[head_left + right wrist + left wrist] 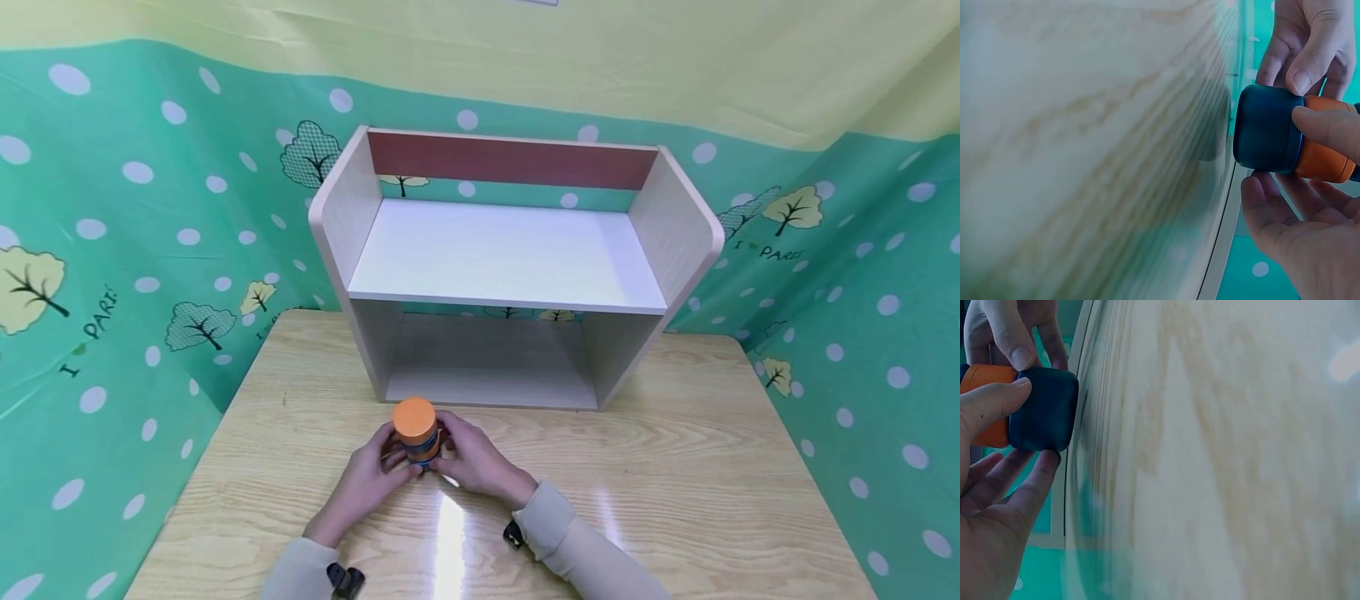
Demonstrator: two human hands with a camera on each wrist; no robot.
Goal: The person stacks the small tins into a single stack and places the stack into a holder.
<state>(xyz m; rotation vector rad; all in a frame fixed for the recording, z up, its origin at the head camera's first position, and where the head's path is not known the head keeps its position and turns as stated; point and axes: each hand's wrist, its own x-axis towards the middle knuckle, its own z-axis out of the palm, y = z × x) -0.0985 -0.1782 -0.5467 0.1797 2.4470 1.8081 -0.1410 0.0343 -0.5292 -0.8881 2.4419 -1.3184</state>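
Nearest: two light grey sleeves, left (300,571) and right (588,542), a small black device (345,579) at the left wrist and another black device (513,534) at the right. Beyond them, left hand (367,482) and right hand (480,457) both hold one orange-and-dark-blue stack (415,419). Left hand on its left side, fingers partly bent around it, thumb on the near side at the seam above the dark blue bottom piece (1050,407). Right hand mirrors that from the right: fingers bent, thumb also by that seam. Neither is spread wide; both have hold of the stack. Stack upright, flat orange top up, left of table centre, just in front of the shelf's left part. Can't tell if its base touches the wooden table (675,467), which shows bright glare near the hands. Farther: two-level shelf unit (498,250), white upper board, reddish-brown back strip. Farthest: green curtain (150,225), white dots, printed trees, "PARIS" text, pale yellow band on top.
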